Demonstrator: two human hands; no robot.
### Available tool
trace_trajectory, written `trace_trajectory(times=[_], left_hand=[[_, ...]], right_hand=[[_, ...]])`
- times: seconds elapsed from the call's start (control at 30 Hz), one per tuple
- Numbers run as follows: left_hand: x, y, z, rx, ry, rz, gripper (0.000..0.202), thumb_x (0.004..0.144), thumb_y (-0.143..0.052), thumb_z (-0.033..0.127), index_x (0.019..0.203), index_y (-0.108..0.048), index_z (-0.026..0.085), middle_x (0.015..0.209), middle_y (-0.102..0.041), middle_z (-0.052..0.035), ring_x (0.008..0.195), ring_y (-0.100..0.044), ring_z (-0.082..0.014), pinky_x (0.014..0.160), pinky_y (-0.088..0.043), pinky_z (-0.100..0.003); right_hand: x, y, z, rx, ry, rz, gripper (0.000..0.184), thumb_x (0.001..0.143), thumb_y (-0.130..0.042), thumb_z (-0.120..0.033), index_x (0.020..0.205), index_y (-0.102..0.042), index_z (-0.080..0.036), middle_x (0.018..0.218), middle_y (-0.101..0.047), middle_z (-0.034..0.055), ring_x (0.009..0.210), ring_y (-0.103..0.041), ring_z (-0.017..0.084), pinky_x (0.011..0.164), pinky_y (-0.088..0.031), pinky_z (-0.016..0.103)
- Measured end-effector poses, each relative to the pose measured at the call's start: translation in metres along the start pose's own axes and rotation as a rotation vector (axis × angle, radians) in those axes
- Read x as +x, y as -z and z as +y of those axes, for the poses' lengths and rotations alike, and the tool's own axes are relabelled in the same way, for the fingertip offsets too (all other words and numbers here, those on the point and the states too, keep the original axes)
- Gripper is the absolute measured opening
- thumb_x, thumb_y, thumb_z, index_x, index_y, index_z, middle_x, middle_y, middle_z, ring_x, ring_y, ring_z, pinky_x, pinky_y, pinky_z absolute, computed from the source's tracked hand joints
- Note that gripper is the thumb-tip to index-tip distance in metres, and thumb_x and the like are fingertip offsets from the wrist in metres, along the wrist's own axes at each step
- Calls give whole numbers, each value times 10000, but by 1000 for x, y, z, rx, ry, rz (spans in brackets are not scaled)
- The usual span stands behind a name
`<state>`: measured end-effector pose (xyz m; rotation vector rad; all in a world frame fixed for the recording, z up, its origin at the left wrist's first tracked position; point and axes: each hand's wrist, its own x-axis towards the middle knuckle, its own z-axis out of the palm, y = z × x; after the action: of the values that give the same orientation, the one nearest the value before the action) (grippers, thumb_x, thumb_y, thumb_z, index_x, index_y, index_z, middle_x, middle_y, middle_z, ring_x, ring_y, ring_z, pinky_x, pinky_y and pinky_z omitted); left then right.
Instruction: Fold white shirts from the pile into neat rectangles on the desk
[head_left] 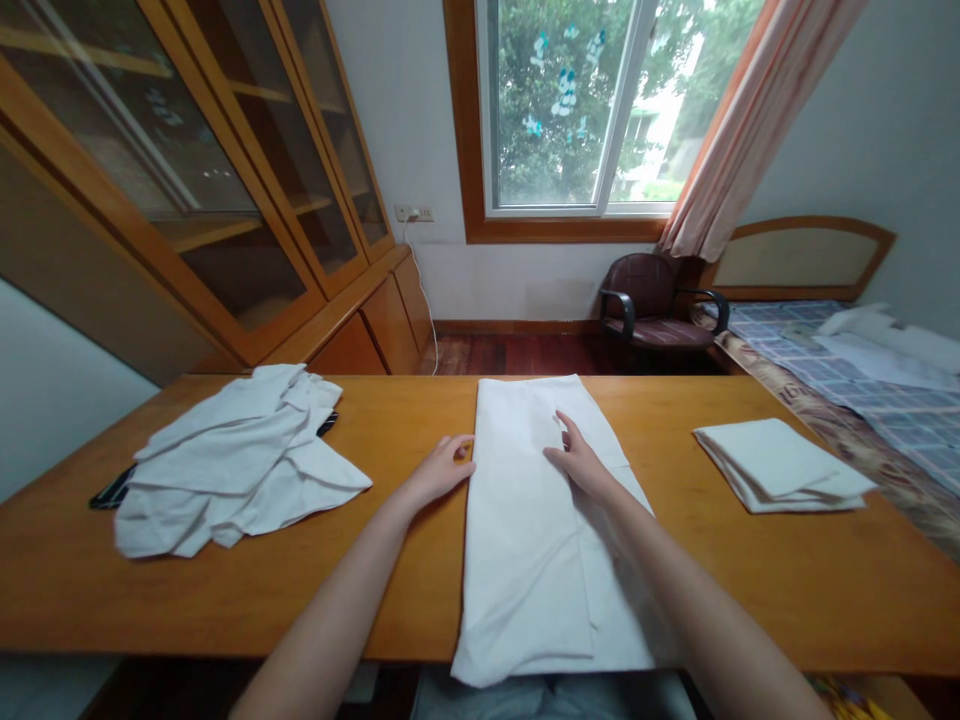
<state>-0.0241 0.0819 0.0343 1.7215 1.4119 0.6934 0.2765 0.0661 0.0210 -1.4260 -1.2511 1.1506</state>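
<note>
A long white cloth (525, 520), folded into a strip, lies down the middle of the wooden table (225, 590) and hangs a little over its near edge. My left hand (441, 470) rests at the strip's left edge, fingers curled against the cloth. My right hand (577, 458) lies flat on top of the strip, fingers stretched out and pressing it down.
A loose heap of white cloths (232, 460) sits on the table's left over a dark flat object (112, 490). Folded white cloths (780, 465) are stacked at the right. Behind stand a glass-door cabinet (225, 180), an armchair (652, 305), a bed (885, 400).
</note>
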Motion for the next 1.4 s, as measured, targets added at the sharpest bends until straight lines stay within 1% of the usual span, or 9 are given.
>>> trace_trajectory(times=[0.17, 0.33, 0.53, 0.73, 1.13, 1.2, 1.27, 1.33, 1.4], left_hand=[[63, 9, 25, 477, -260, 93, 303, 921, -520, 240, 1159, -700, 192, 1135, -641, -85, 1045, -621, -225, 1026, -463, -377], [126, -9, 46, 546, -306, 52, 297, 955, -488, 209, 1160, -702, 220, 1277, -648, -69, 1220, -521, -244, 1110, -368, -392], [167, -37, 53, 643, -241, -2, 280, 962, -516, 287, 1172, -699, 254, 1242, -663, -91, 1175, -497, -302, 1008, -408, -433], [185, -38, 43, 716, -158, -5, 305, 980, -475, 321, 1188, -687, 254, 1198, -633, -126, 1185, -469, -325, 987, -400, -453], [200, -27, 32, 676, -83, -25, 150, 937, -563, 324, 1003, -662, 232, 1103, -646, -80, 1108, -547, -240, 968, -423, -332], [197, -27, 32, 661, -64, 1, 149, 949, -547, 325, 1011, -647, 232, 1062, -653, -78, 1079, -568, -229, 942, -435, -318], [195, -26, 33, 649, -59, 25, 141, 957, -541, 325, 1005, -634, 230, 1037, -659, -81, 1062, -582, -229, 918, -443, -315], [192, -26, 36, 638, -68, 50, 123, 966, -533, 311, 989, -622, 230, 1038, -667, -84, 1062, -585, -233, 909, -444, -323], [190, -26, 39, 626, -81, 79, 105, 974, -521, 287, 982, -611, 232, 1056, -673, -82, 1067, -584, -236, 911, -443, -333]], right_hand=[[-1, 0, 8, -58, 68, 5, 813, 744, -694, -345, 1501, -402, -292, 1346, -595, 81, 1258, -541, 284, 1110, -378, 485], [-9, -1, 6, -156, 96, 22, 749, 809, -642, -386, 1505, -393, -261, 1132, -658, 56, 1061, -595, 244, 995, -447, 432], [-15, -2, 1, -248, 113, 29, 714, 846, -589, -378, 1517, -385, -242, 969, -646, 32, 860, -596, 219, 886, -489, 410], [-13, 2, 5, -141, 127, -29, 732, 844, -628, -381, 1525, -362, -342, 1320, -609, 58, 1103, -609, 240, 1014, -450, 428], [-15, 2, -4, -156, 116, -68, 757, 849, -615, -338, 1548, -325, -347, 1448, -534, 56, 1198, -554, 246, 1053, -414, 438], [-16, 2, -6, -170, 99, -52, 748, 846, -617, -335, 1541, -340, -329, 1366, -581, 64, 1109, -578, 230, 1023, -427, 423], [-17, 2, -7, -199, 74, -42, 734, 845, -613, -347, 1533, -364, -292, 1115, -654, 48, 932, -594, 209, 936, -466, 404], [-18, 2, -8, -213, 57, -43, 708, 851, -596, -360, 1521, -387, -267, 889, -621, 4, 791, -571, 191, 846, -487, 379], [-18, 3, -9, -192, 63, -44, 675, 857, -586, -370, 1503, -417, -273, 856, -600, -6, 792, -580, 188, 845, -490, 367]])
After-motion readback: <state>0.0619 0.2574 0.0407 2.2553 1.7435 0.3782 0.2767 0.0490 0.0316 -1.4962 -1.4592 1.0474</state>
